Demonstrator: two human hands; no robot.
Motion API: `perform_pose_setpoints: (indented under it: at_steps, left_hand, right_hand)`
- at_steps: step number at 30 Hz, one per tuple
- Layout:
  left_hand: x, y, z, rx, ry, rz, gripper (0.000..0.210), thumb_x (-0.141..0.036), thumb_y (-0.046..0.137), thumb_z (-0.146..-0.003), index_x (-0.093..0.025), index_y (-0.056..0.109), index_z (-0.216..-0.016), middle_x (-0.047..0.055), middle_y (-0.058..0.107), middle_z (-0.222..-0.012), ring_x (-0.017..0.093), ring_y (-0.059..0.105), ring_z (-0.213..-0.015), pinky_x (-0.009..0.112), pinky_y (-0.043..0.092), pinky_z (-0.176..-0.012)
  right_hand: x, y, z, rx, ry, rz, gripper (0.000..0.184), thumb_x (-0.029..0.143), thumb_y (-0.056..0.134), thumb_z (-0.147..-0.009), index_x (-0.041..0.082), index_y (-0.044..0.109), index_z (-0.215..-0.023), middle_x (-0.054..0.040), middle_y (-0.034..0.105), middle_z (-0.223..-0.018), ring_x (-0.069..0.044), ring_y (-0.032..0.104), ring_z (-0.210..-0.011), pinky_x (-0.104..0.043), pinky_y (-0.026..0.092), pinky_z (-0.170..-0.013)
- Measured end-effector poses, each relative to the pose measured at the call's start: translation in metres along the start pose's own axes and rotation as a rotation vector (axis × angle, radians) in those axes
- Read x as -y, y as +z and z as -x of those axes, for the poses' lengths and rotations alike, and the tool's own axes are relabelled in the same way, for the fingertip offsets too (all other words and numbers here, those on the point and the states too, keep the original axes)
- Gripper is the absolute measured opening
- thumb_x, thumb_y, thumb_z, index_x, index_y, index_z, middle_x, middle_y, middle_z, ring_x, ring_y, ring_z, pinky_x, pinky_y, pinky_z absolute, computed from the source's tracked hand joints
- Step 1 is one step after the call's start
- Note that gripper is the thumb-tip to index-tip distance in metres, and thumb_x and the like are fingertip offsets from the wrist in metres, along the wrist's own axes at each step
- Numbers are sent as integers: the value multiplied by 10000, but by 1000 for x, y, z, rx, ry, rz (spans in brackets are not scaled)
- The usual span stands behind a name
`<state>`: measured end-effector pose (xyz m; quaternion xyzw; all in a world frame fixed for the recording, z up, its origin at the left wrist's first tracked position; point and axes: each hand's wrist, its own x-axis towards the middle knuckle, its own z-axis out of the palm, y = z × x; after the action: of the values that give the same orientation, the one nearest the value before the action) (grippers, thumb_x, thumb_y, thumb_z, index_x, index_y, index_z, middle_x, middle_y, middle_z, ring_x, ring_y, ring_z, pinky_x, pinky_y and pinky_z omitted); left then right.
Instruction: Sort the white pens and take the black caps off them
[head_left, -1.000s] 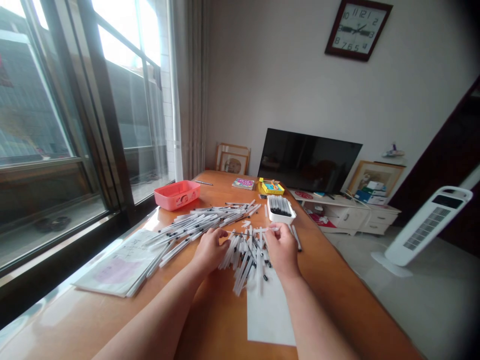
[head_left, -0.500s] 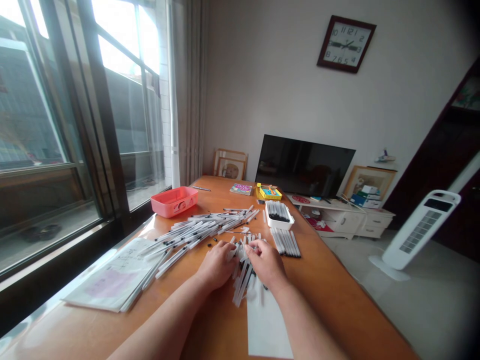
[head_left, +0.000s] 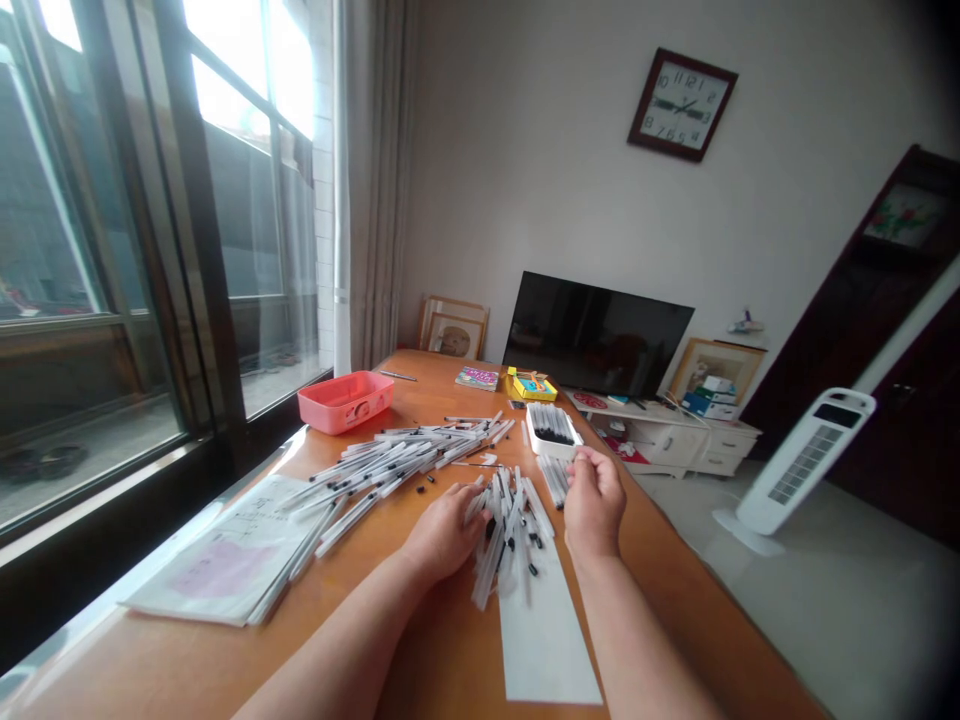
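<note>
Clear-barrelled pens with black caps or ends lie in a loose pile (head_left: 510,540) in front of me, partly on a white sheet (head_left: 551,640). My left hand (head_left: 442,532) is at the pile's left side, fingers curled round a pen there; its thumb is hidden. To the right, my right hand (head_left: 596,500) is closed in a pinch over the edge of a neat row of pens (head_left: 553,483); anything between its fingertips is too small to make out. Just behind that row stands a white tray (head_left: 559,451) filled with more pens. Some small black caps (head_left: 425,484) lie loose on the table.
A wide heap of pens (head_left: 405,455) spreads across the left of the wooden table (head_left: 435,640). Around it are a pink basket (head_left: 345,405) and a stack of papers (head_left: 217,560). Further back are a yellow box (head_left: 532,386) and a small colourful book (head_left: 477,378).
My right hand has left the pile and moved right to the row of pens beside the tray. My left hand has stayed at the pile, where more pens now show.
</note>
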<state>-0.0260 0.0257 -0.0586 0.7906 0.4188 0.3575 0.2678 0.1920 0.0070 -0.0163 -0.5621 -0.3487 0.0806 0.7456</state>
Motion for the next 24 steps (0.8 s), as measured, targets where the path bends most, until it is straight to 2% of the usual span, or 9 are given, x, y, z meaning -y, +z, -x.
perform_pose_setpoints:
  at_steps: [6, 14, 16, 21, 24]
  left_hand:
    - [8, -6, -6, -99, -131, 33, 359, -408, 546, -920, -195, 715, -1155, 151, 712, -1202, 291, 658, -1120, 376, 464, -974]
    - [18, -12, -10, -160, -221, 57, 313, -267, 542, -892, -172, 712, -1137, 150, 697, -1242, 274, 645, -1132, 350, 448, -964]
    - [16, -19, -9, -186, -244, -28, 304, -255, 528, -893, -176, 711, -1123, 150, 701, -1208, 285, 637, -1109, 373, 440, -955]
    - [14, -46, -4, -337, -372, -457, 291, -252, 475, -907, -255, 700, -1091, 111, 676, -1199, 333, 509, -1209, 501, 335, -1003]
    - [20, -57, -2, -317, -449, -576, 278, -203, 463, -881, -236, 696, -1030, 130, 653, -1204, 353, 478, -1209, 533, 305, -981]
  right_hand:
    - [1, 5, -11, -29, -15, -22, 354, 428, 618, -832, 169, 691, -1062, -36, 684, -792, -174, 589, -674, -298, 469, -657]
    - [-36, -4, -41, -127, 175, 24, 349, 366, 634, -727, 157, 677, -1003, -7, 645, -684, -172, 571, -613, -293, 460, -588]
    - [-45, -8, -45, -137, 189, 42, 357, 362, 633, -715, 151, 674, -1001, -4, 631, -654, -177, 564, -603, -297, 453, -573]
    - [-55, -7, -48, -114, 198, 81, 383, 366, 634, -707, 140, 676, -1013, -5, 627, -642, -169, 552, -577, -285, 443, -546]
    - [-54, 1, -48, -69, 178, 109, 370, 362, 644, -699, 142, 688, -993, -12, 644, -656, -167, 559, -578, -274, 433, -537]
